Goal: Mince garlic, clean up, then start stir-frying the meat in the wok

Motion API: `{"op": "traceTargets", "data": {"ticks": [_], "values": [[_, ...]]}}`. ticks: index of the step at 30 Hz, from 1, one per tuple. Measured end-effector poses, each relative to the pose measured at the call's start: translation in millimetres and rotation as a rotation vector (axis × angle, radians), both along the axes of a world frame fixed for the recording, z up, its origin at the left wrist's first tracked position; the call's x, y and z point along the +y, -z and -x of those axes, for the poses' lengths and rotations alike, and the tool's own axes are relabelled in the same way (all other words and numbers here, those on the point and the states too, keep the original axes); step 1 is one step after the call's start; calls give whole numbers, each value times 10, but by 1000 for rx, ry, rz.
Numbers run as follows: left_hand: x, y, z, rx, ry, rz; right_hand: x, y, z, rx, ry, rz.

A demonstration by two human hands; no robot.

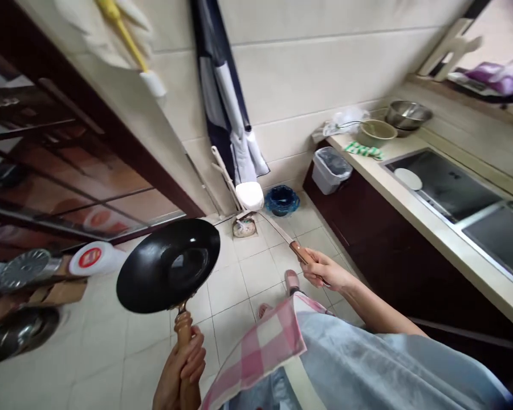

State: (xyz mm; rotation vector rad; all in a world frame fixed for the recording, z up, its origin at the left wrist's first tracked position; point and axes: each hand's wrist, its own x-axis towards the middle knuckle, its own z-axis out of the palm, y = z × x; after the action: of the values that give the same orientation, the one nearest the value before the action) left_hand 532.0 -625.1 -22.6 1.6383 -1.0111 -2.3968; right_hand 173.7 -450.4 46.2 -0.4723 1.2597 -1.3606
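Observation:
My left hand (183,364) is wrapped around the wooden handle of a black wok (169,265). The wok is held out over the floor, its inside facing up and bare apart from light reflections. In my right hand (325,270) is a spatula (277,229), gripped by its wooden handle. Its thin metal shaft points forward and left, and its broad head looks bright white. The spatula's head is to the right of the wok and apart from it.
On the right, a counter (436,208) holds a sink (448,179), a bowl (376,131) and a steel basin (408,114). A grey bin (330,171) hangs at its end. A blue-lined bin (282,200) stands on the floor. Left are a glass door (89,176) and a white tub (96,257).

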Motion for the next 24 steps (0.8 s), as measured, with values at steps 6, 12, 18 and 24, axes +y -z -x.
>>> {"op": "traceTargets", "data": {"ticks": [6, 12, 18, 24], "values": [[-69, -365, 1269, 341, 186, 113, 754, -76, 24, -82, 193, 153], [252, -857, 2958, 503, 511, 183, 1042, -334, 444, -3, 270, 417], [1159, -1269, 4714, 548, 739, 362, 1271, -402, 1585, 226, 395, 566], [2068, -1589, 6074, 502, 873, 656, 1668, -490, 2749, 181, 491, 618]]}}
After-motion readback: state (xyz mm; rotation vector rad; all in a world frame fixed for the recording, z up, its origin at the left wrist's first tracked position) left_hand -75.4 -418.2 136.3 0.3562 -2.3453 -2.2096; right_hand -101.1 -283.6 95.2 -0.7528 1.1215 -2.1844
